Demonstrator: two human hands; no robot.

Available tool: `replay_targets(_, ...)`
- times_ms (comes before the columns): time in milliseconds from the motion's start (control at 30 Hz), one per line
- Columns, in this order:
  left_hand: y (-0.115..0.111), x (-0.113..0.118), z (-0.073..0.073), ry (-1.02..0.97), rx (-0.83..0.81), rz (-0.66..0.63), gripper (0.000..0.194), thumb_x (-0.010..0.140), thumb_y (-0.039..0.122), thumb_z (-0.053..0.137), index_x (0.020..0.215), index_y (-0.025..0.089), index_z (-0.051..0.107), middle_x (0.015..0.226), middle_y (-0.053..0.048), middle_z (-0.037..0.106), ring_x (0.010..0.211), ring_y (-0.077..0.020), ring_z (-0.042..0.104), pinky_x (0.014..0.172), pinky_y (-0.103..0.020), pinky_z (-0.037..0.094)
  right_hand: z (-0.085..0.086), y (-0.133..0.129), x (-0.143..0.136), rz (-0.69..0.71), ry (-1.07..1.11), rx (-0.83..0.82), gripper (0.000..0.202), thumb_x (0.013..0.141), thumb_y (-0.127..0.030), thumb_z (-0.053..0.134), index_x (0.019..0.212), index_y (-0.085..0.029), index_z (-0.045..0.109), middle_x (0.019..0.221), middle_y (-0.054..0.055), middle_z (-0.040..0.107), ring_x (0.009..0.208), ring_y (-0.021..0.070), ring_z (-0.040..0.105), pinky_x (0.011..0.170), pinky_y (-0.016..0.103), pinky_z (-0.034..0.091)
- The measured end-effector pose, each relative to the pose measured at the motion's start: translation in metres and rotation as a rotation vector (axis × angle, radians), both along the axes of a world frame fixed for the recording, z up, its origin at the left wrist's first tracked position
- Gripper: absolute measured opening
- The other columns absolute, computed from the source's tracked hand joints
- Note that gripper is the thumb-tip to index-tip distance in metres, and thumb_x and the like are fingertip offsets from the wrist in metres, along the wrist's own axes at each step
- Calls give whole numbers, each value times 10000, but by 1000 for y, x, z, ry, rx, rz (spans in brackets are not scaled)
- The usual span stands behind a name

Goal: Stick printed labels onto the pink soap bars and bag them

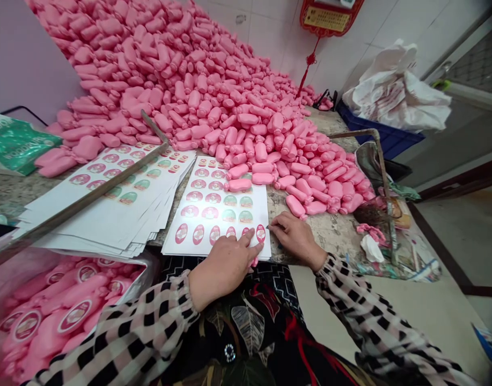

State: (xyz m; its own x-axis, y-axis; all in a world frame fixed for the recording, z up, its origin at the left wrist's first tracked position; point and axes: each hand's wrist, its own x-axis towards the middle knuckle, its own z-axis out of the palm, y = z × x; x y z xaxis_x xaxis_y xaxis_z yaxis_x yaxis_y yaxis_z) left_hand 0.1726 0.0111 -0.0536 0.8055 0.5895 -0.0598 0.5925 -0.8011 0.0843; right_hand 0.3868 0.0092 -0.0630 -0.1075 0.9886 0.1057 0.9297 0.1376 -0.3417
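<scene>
A white sheet of stickers [177, 247] lies before me, with rows of pink and green labels and oval ones along the bottom row. My left hand [225, 262] rests over its lower edge, index and middle fingers reaching across the oval stickers. Under those fingers shows a bit of a pink bottle [254, 262], mostly hidden by the hand. My right hand [294, 237] is at the sheet's right edge, thumb and forefinger pinched beside the last oval sticker [261, 233]. A small dark tip pokes from that pinch, too small to name.
A huge heap of pink bottles [197, 102] covers the back of the table. At left lie stacked sticker sheets [80, 214] under a metal bar [80, 203]. Labelled bottles [76, 316] fill a bag at lower left. A bent metal frame [384, 182] and blue crate [384, 139] stand right.
</scene>
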Motion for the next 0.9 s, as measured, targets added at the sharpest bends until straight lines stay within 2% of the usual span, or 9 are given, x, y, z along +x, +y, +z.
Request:
replay_targets(300,-1,0,-1,-3,3,3,468,833,309,495,1300,323,457,1382,-120,428,831,-260,578,684,-406,437,-2,5,8,85,95,-54,161,868,-313,522,845,-215,647,870,11,628,776,133,568,664,237,396)
replay_targets(567,-1,1,-3,-9,10,8,464,846,292,469,1309,317,446,1394,-119,418,845,-259,573,697,-405,428,7,9,7,145,-15,-53,179,877,-302,505,870,-220,664,862,17,626,779,135,565,625,235,360)
replay_targets(700,-2,1,-2,-29,-16,27,452,850,284,472,1301,311,454,1395,-126,412,856,-250,570,710,-400,418,8,15,11,186,64,-114,159,855,-315,540,845,-219,667,833,9,630,773,135,563,656,236,384)
replay_targets(900,-3,0,-3,-39,-8,26,431,858,291,456,1289,310,463,1391,-131,415,852,-253,571,697,-403,416,-3,10,14,171,221,-125,164,850,-320,537,817,-210,654,819,14,615,767,143,564,680,257,413)
